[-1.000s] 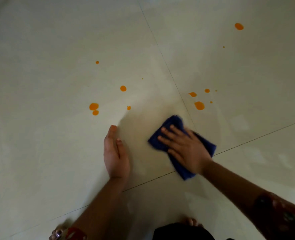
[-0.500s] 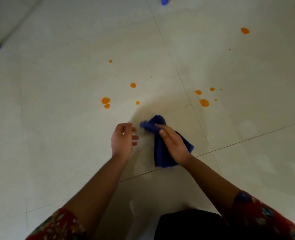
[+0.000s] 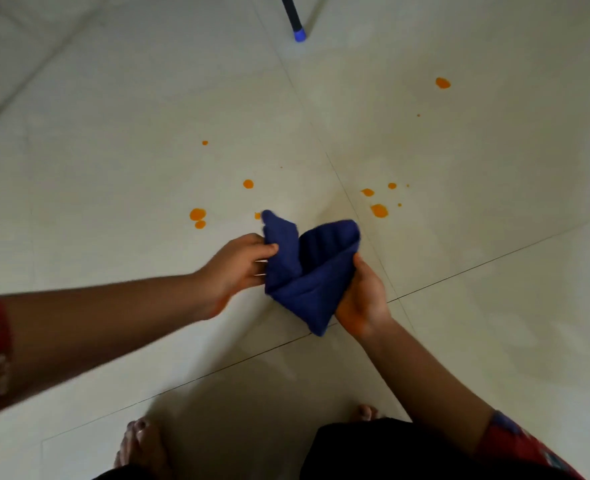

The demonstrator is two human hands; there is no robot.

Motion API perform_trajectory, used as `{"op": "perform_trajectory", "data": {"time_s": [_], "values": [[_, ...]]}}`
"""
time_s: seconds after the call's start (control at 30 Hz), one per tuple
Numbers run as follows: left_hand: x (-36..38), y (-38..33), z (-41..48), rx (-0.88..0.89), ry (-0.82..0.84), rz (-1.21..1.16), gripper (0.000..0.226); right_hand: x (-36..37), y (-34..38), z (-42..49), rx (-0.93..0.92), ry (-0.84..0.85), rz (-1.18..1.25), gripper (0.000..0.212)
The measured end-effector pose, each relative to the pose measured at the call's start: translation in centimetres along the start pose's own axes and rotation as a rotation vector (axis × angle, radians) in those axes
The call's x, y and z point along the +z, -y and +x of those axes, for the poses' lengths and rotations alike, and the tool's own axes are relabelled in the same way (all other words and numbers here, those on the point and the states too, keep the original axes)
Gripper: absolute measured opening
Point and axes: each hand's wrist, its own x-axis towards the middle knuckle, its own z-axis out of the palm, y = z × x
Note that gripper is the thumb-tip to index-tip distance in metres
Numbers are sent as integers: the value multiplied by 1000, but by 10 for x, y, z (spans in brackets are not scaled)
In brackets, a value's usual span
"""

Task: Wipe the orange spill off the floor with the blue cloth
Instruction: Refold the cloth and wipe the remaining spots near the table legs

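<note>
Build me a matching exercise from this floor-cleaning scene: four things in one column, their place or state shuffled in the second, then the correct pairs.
Column A
1. blue cloth
2. largest orange drop
3. furniture leg with blue cap
4. bare foot

Column B
a. on the floor right of the cloth, not yet wiped
b. at the bottom edge, near the person
c. folded between the left hand and right hand
d. standing at the top of the view

Pairs: 1-c, 2-a, 3-d, 4-b
</note>
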Motion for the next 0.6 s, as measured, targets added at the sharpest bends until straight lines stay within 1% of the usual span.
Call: {"op": "perform_trajectory", "data": {"time_s": [0.03, 0.1, 0.17, 0.23, 0.27, 0.33, 0.4, 0.43, 0.47, 0.5, 0.53, 0.57, 0.6], "values": [[-10, -3, -5, -5, 13, -19, 17, -3, 8, -2, 24, -16, 52, 35], [-29, -13, -17, -1, 5, -53, 24, -7, 24, -10, 52, -27, 77, 35], [-42, -19, -26, 27, 11, -122, 28, -12, 33, -14, 93, 7, 41, 36], [-47, -19, -33, 50, 37, -218, 43, -13, 39, -19, 91, 47, 11, 39], [-48, -16, -35, 56, 52, -258, 48, -13, 40, -18, 58, 56, -2, 40], [-45, -4, -37, 67, 61, -341, 45, -11, 44, -18, -54, 90, 13, 40], [-41, 7, -36, 93, 38, -442, 34, -11, 48, -22, -168, 152, 74, 42], [-38, 12, -34, 97, 17, -484, 31, -15, 50, -24, -193, 170, 64, 40], [-35, 14, -32, 92, -7, -515, 32, -21, 53, -26, -203, 182, -6, 37], [-33, 17, -29, 73, -39, -535, 33, -30, 52, -27, -203, 180, -182, 35], [-31, 19, -26, 57, -61, -549, 35, -41, 54, -27, -194, 184, -462, 35], [-29, 21, -25, 41, -74, -558, 37, -50, 55, -28, -175, 214, -792, 33], [-28, 22, -24, 31, -80, -561, 38, -56, 55, -28, -140, 252, -1102, 26]]}}
